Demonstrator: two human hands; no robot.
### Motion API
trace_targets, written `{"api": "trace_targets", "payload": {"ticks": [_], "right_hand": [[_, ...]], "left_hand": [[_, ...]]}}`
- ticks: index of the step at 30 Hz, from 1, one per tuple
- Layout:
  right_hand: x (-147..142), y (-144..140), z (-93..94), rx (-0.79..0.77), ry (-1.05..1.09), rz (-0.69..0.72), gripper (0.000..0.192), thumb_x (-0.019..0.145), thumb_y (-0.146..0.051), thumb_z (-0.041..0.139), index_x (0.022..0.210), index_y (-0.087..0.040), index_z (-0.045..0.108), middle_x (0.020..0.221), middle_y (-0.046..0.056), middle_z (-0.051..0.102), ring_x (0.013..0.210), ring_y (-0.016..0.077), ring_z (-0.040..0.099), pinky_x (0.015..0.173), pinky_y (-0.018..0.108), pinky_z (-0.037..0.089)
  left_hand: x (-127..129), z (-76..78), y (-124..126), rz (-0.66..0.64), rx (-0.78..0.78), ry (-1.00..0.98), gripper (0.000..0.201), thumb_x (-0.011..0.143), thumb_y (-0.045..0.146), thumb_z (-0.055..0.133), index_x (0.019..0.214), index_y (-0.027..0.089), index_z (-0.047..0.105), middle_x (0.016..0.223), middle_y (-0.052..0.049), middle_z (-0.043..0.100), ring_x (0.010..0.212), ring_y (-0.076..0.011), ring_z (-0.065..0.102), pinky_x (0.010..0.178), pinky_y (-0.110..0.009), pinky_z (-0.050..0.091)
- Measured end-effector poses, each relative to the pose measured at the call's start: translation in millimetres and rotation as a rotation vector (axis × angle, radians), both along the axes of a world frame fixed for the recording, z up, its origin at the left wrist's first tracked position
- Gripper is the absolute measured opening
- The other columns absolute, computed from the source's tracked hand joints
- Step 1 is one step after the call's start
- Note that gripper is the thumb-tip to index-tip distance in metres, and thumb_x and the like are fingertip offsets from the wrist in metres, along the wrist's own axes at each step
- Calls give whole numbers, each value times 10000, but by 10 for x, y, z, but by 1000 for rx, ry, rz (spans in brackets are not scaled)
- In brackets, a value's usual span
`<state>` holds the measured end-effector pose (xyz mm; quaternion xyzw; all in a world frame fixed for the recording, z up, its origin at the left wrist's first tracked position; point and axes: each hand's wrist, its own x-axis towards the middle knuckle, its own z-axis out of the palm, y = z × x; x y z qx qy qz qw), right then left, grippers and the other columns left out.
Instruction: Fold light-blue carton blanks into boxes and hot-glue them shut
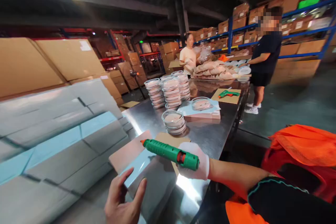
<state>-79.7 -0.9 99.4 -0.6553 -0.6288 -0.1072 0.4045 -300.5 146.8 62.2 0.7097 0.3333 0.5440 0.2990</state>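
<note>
In the head view, the right hand (pixel 195 161), wearing a white glove, is gripping a green glue gun (pixel 170 153) with the fingers wrapped around its handle; the handle itself is hidden inside the glove, and the orange nozzle is pointing to the left, hanging above a pale card (pixel 131 155) that is lying on the steel table (pixel 210 133). The bare left hand (pixel 123 199) is resting at the near edge of this card, with the thumb and the fingers spread apart and touching it; the wrist is cut off by the bottom of the picture. Just behind the card, a short stack of clear round containers (pixel 174 121) is standing, and taller stacks (pixel 169 91) are standing farther back. A second green glue gun (pixel 229 93) is lying on a brown sheet near the far end. Two other people are standing there, and what their hands are holding is too small to make out. Grey and blue sheets (pixel 57 136) are piling up on the left side.
</note>
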Motion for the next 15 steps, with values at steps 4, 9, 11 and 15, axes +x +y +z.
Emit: {"api": "trace_targets", "payload": {"ticks": [4, 9, 11, 15], "right_hand": [[-38, 63, 3, 139, -45, 68, 147, 746, -188, 645, 685, -220, 516, 636, -18, 563, 554, 135, 543, 553, 253, 407], [24, 221, 0, 154, -11, 216, 68, 808, -180, 623, 771, -226, 591, 676, -10, 598, 566, 143, 540, 564, 263, 437], [-22, 247, 30, 175, -16, 220, 66, 816, -174, 604, 778, -228, 605, 672, -5, 607, 561, 147, 534, 566, 269, 446], [-212, 255, 126, 144, -18, 217, 95, 805, -197, 617, 719, -231, 598, 624, 1, 600, 566, 160, 548, 573, 275, 454]], "left_hand": [[75, -55, 20, -80, 147, -66, 391, 800, 434, 856, 1107, 210, 765, 1034, -63, 699, 888, -215, 687, 712, -290, 558], [227, -75, -17, -120, 238, -56, 364, 851, 352, 824, 1180, 234, 723, 1090, -79, 694, 1005, -241, 699, 822, -337, 583], [246, -87, -41, -145, 261, -53, 363, 857, 334, 823, 1192, 247, 713, 1114, -78, 698, 1037, -247, 700, 867, -360, 586], [178, -131, -25, -148, 312, -39, 396, 845, 296, 845, 1215, 252, 708, 1154, -86, 698, 1090, -261, 693, 894, -372, 587]]}}
